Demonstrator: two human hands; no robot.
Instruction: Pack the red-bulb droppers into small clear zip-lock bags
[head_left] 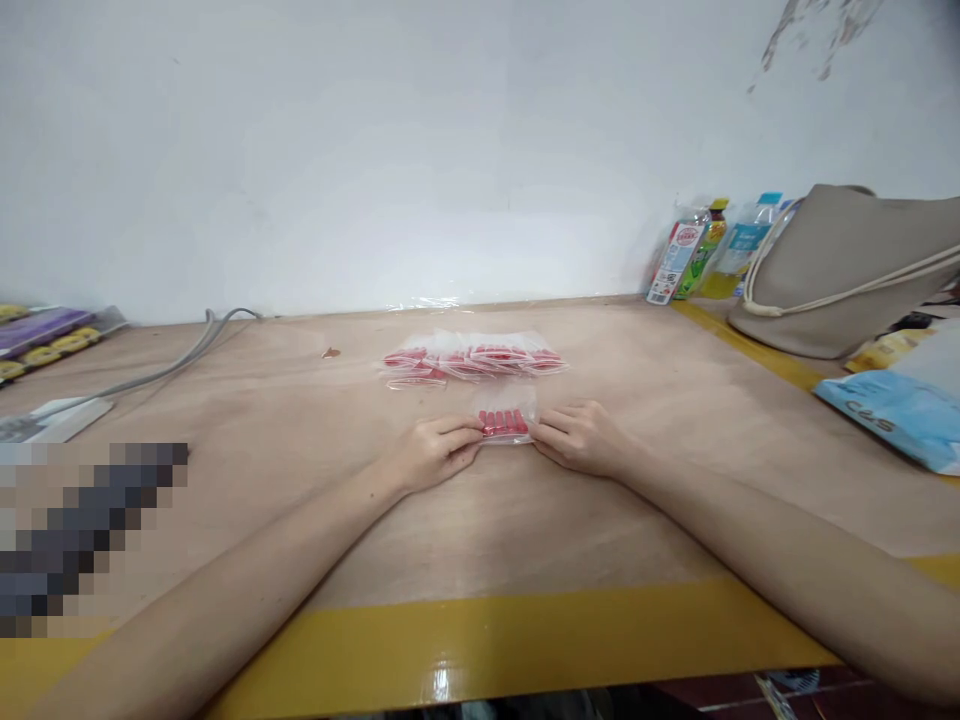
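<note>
Between my two hands a small clear plastic bag lies on the table, with several red pieces side by side along its near edge. My left hand pinches the bag's left side, fingers closed. On the opposite side, the closed fingers of my right hand grip the right edge. Just beyond, a pile of similar clear bags with red contents is spread out, overlapping one another. What exactly the red pieces are is too small to tell.
Yellow tape edges the wooden table. At the right stand a carton, bottles, a grey bag and a blue packet. A cable and yellow-and-purple items lie left. A wall rises behind.
</note>
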